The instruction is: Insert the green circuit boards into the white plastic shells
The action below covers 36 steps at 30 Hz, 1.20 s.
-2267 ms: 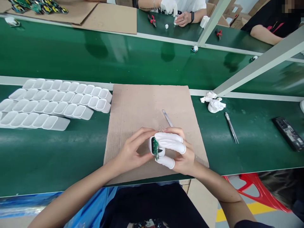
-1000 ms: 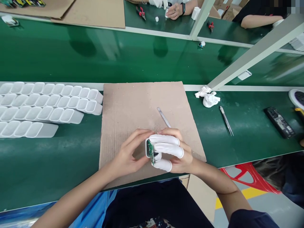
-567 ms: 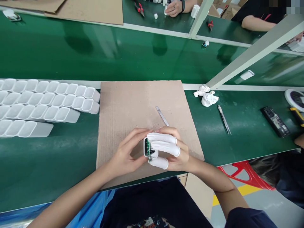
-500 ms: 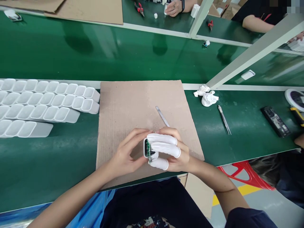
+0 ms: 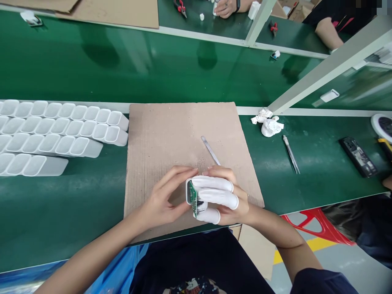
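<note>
Over a cardboard sheet (image 5: 165,134), my left hand (image 5: 163,196) is closed around a white plastic housing (image 5: 187,192), thumb below and fingers above, its open end facing up. A green circuit board (image 5: 193,198) stands at the housing's right side, partly across the opening. My right hand (image 5: 228,198), with white finger cots on three fingers, grips the board from the right. Dark and white parts on the board are mostly hidden by those fingers. Just beyond my right hand lies a flat metal tool (image 5: 210,150), its near end close to the fingers.
Rows of white housings (image 5: 61,126) stand at left. At right are crumpled white pieces (image 5: 271,126), tweezers (image 5: 290,153), a black device (image 5: 358,157) and a round white item (image 5: 381,126). A slanted metal post (image 5: 324,65) rises behind. A co-worker's hand (image 5: 225,9) shows across the bench.
My right hand has shifted slightly right with the circuit board, which now shows more of its green face beside the housing. My left hand stays almost still.
</note>
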### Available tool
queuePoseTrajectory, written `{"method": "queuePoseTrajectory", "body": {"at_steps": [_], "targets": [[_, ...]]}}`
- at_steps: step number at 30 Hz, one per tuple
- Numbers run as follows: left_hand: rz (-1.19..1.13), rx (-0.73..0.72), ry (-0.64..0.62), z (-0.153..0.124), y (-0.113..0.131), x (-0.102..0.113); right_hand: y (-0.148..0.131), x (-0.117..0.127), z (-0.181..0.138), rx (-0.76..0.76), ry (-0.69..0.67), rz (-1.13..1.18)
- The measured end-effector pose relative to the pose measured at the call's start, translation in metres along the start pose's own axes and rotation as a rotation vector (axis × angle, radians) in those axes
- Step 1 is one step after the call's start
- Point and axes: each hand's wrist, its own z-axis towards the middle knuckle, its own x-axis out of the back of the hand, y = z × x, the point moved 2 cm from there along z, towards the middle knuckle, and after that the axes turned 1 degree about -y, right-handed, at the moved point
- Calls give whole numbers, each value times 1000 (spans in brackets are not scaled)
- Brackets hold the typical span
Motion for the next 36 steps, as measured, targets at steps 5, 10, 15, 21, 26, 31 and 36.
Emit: {"method": "queuePoseTrajectory", "body": {"at_steps": [5, 10, 15, 21, 26, 31, 36], "targets": [[10, 5, 0, 0, 0, 0, 2, -1, -3, -28, -11, 6], [2, 9, 1, -1, 0, 0, 1, -1, -2, -23, -21, -14], [-4, 1, 4, 0, 0, 0, 2, -2, -3, -48, -15, -33], [-7, -3, 8, 0, -1, 0, 3, -3, -4, -44, -17, -9], [-14, -34, 20, -1, -1, -1, 3, -7, -3, -30, 31, 8], [-61, -30, 28, -2, -3, -2, 6, -9, -2, -15, 18, -29], [-179, 36, 30, -3, -8, -4, 10, -7, -5, 47, -70, -172]]}}
